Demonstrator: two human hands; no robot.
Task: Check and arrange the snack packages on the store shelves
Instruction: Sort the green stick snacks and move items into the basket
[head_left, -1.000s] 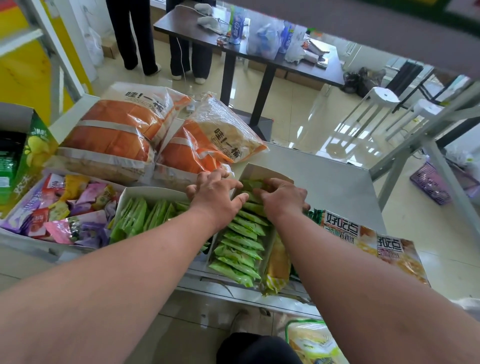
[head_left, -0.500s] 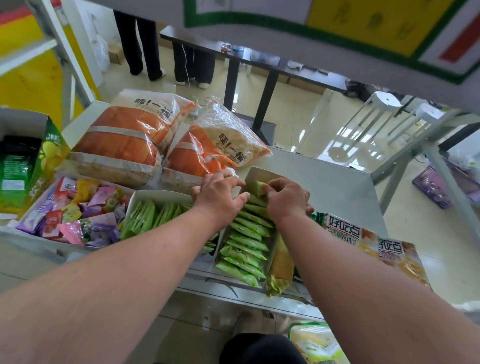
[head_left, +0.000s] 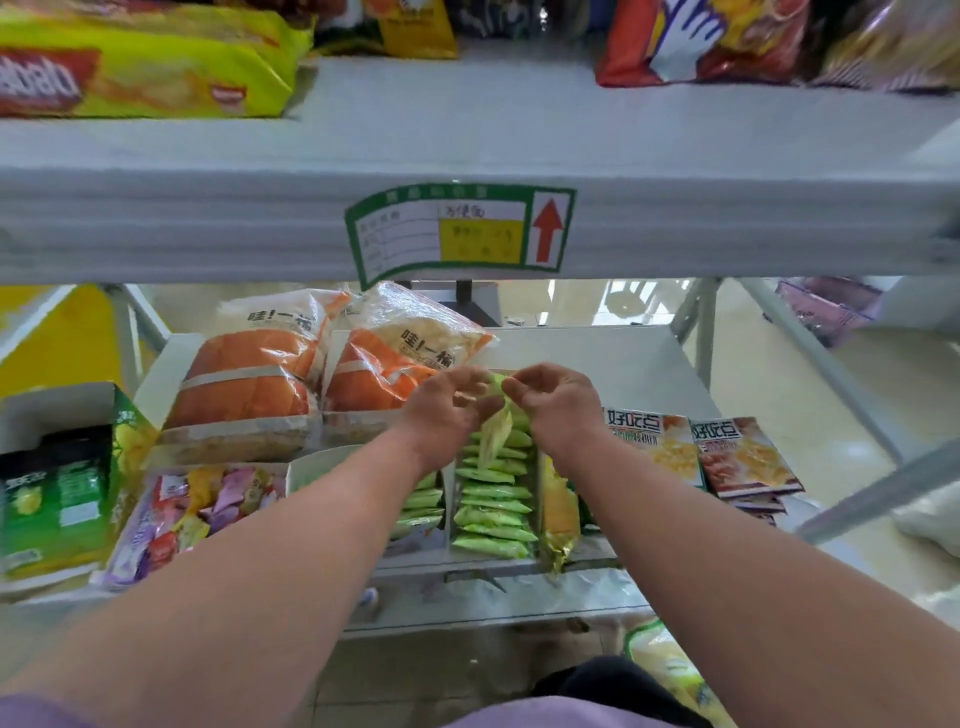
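Hands first: my left hand (head_left: 449, 402) and my right hand (head_left: 553, 400) are both up above the white box of green packs (head_left: 493, 499) on the lower shelf (head_left: 623, 364). Between them I hold one green snack pack (head_left: 493, 434). My right fingers pinch its top end. My left fingers curl in beside it and seem to hold the other side of that top, but the picture is blurry there, so I am not sure how tight that grip is. The pack hangs down, a bit tilted, with its bottom just over the row in the box.

I think this is the checking part. I am lifting one pack out to look at it, and it will need to go back in line after.

To do this well, I want to hold the pack only by its edge and not squash the middle, because it looks thin and soft. I should turn it slowly so I can see both faces. When I put it back, I should slide it in flat, the same way the other green packs lie, so the row looks neat.

Next to this box on my left is another white box of green packs (head_left: 421, 499), mostly hidden by my arm. A yellow pack (head_left: 558, 514) stands just beside the box on my right. I should keep my arms from bumping it. The two big orange bread bags (head_left: 249, 374) sit behind the boxes, so I should not push the boxes back into them.
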